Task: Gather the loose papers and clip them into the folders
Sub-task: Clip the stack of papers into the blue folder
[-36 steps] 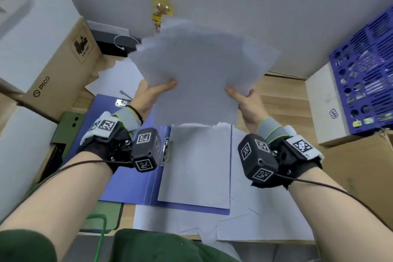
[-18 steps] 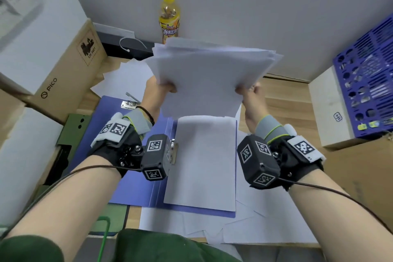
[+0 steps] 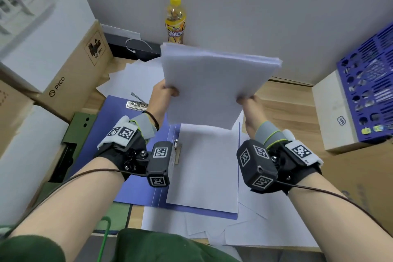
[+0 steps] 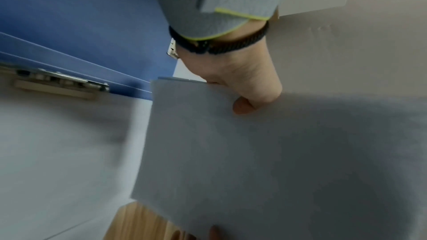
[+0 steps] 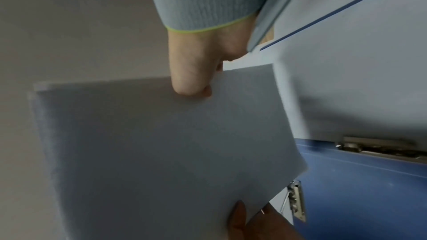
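Both hands, left hand (image 3: pixel 163 93) and right hand (image 3: pixel 248 102), pinch the paper stack (image 3: pixel 212 85) above the blue folder (image 3: pixel 131 185), probably to square its edges.

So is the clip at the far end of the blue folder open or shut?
Open: the clip has its lever raised off the folder, and no paper is under it.

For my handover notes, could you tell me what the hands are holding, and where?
Both hold one stack of white paper sheets above the desk: the left hand pinches its left edge, the right hand its right edge.
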The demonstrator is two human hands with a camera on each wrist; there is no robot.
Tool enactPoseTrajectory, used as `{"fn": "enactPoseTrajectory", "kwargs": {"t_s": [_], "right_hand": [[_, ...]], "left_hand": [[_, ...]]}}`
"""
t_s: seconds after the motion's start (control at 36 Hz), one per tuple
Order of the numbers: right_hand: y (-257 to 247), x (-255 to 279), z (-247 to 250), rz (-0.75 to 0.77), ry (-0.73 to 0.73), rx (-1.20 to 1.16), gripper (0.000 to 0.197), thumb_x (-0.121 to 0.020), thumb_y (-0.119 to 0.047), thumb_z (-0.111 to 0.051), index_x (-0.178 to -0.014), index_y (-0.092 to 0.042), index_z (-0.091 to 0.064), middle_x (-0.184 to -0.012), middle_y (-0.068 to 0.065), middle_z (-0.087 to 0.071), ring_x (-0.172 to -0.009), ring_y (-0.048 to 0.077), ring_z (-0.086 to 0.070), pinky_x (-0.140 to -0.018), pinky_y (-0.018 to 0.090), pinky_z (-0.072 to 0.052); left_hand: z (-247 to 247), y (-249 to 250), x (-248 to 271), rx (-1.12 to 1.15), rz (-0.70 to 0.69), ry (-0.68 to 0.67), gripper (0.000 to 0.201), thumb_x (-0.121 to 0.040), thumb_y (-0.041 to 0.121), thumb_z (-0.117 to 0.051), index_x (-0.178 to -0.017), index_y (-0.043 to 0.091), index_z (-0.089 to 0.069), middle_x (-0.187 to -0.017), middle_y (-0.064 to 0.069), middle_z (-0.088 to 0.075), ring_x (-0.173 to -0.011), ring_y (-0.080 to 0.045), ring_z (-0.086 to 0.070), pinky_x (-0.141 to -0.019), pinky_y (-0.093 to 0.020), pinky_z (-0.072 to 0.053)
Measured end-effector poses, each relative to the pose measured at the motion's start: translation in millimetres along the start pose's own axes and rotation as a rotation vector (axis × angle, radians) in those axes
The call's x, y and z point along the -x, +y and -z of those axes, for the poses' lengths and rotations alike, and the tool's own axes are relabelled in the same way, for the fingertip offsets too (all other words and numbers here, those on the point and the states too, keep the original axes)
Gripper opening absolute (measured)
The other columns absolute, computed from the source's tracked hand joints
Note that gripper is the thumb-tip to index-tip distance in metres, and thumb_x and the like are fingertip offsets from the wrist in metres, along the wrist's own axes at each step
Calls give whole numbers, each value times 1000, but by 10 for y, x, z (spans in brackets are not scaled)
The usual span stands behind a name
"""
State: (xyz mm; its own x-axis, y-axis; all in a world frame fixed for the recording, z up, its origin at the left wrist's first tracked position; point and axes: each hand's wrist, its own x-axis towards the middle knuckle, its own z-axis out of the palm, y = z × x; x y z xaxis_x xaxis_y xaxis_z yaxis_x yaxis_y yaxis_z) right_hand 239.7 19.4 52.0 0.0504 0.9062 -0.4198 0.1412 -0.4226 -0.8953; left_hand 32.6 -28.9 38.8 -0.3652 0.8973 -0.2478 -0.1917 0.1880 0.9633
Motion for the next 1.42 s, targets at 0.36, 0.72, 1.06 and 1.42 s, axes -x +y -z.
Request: {"fn": "enactPoseTrajectory", "kwargs": {"t_s": [0.36,0.72,1.06,1.42], "right_hand": [[449,148,148,-133,-94,98,24,-93,0,-41,-103,-16,-56,-89,-6,-55,-83,7,-51,-66,18,-37],[285,131,155,-33,-97,7,31,-88,0,-42,-113,-11,-58,-100,1,-63,-83,12,-58,-65,21,-43],[573,185,258,-212,-260,187,34,-87,-6,-35,-110,-20,-56,-92,6,-58,-77,22,-55,-57,27,-47],[887,99,418,-319,-364,171,44,-88,11,-34,-119,-15,-50,-99,12,-63,-75,24,-62,-56,28,-56]], "left_hand": [[-9,-379,242,-108,127,-78,46,-90,-9,-35,-130,10,-47,-111,2,-58,-95,-6,-54,-64,-8,-43],[48,-206,225,-84,84,-19,36,-85,3,-41,-114,16,-57,-117,-3,-64,-106,-18,-60,-91,-33,-47],[26,-502,429,-295,267,-89,42,-91,-5,-38,-129,7,-51,-118,-8,-60,-96,-22,-58,-64,-21,-47],[143,-809,575,-277,542,25,36,-94,0,-41,-126,13,-47,-83,-8,-58,-58,-18,-50,-52,-24,-47]]}}
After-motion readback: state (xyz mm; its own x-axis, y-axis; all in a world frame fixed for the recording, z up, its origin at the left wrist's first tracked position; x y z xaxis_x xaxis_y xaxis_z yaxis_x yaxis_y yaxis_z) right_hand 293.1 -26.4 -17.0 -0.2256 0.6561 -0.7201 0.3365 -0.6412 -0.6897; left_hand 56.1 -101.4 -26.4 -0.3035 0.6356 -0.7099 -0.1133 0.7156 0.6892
